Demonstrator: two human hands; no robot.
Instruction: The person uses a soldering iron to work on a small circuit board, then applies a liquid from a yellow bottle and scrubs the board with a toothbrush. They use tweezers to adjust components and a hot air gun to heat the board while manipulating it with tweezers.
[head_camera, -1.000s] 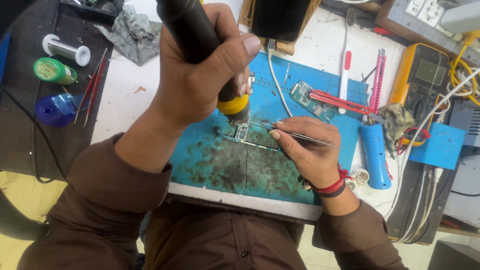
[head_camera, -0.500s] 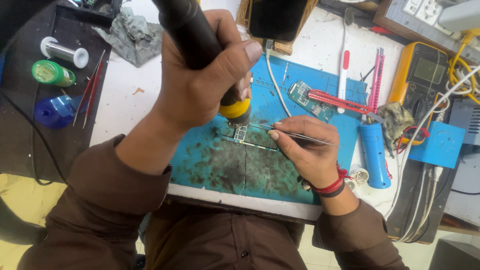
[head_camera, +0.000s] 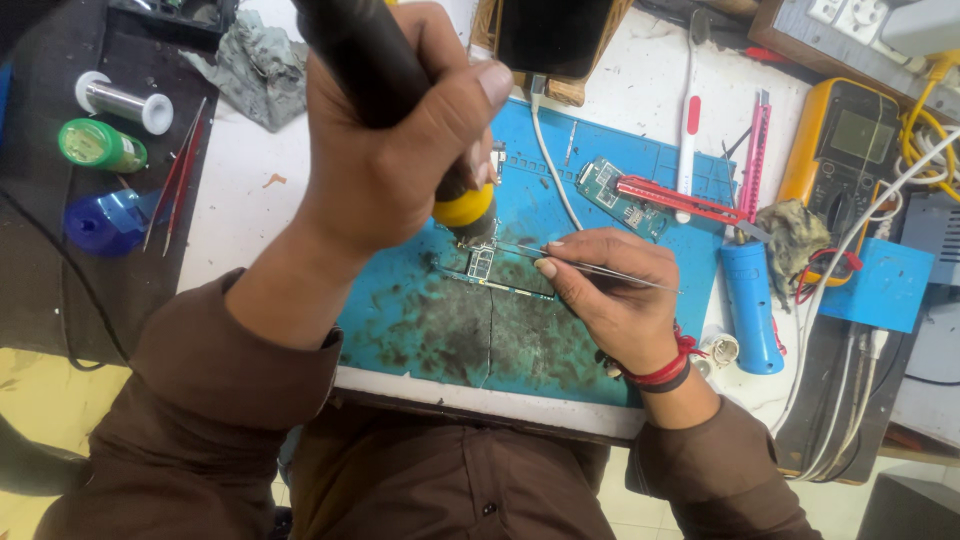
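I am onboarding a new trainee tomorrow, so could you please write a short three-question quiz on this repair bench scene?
1. True or false: the right hand holds tweezers.
2. Which tool does the left hand grip? A) black hot-air handle B) toothbrush C) utility knife
3. Fill in: the small circuit board lies on a ___ mat.

Key: 1 true; 2 A; 3 blue.
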